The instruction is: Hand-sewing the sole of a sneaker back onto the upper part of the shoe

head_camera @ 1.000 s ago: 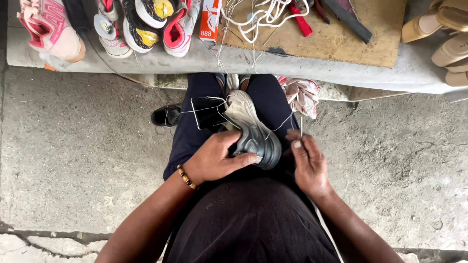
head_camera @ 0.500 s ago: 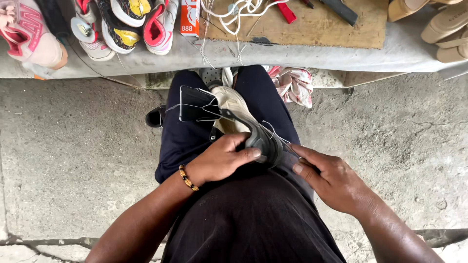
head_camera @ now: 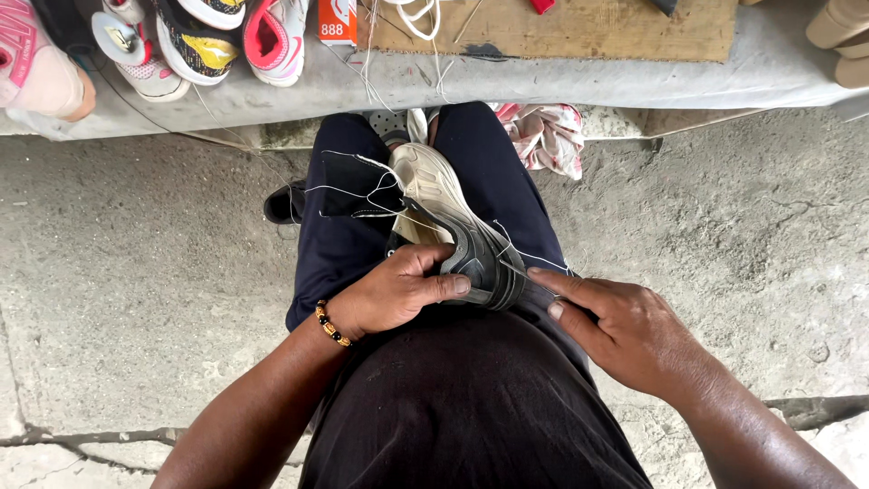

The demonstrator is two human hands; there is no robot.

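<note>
A grey and black sneaker [head_camera: 453, 226] lies sole-up on my lap, heel toward me, with a black flap [head_camera: 358, 186] hanging off its left side. My left hand [head_camera: 389, 294], with a beaded bracelet at the wrist, grips the shoe's heel end, thumb laid over the sole. My right hand [head_camera: 625, 330] rests just right of the heel, fingers pinching a thin white thread [head_camera: 529, 258] that runs across the shoe. Whether a needle is in those fingers I cannot tell.
A low grey bench [head_camera: 579, 81] runs across the top, carrying several sneakers [head_camera: 195, 41] at the left, a wooden board [head_camera: 570, 27] with white laces, and tan soles [head_camera: 842, 36] at the far right. A floral cloth [head_camera: 548, 136] lies beneath it. Cracked concrete floor [head_camera: 145, 299] surrounds me.
My right hand has drawn away from the shoe toward the right, pulling the thread. The view has shifted down and the shoe now lies flatter on my lap.
</note>
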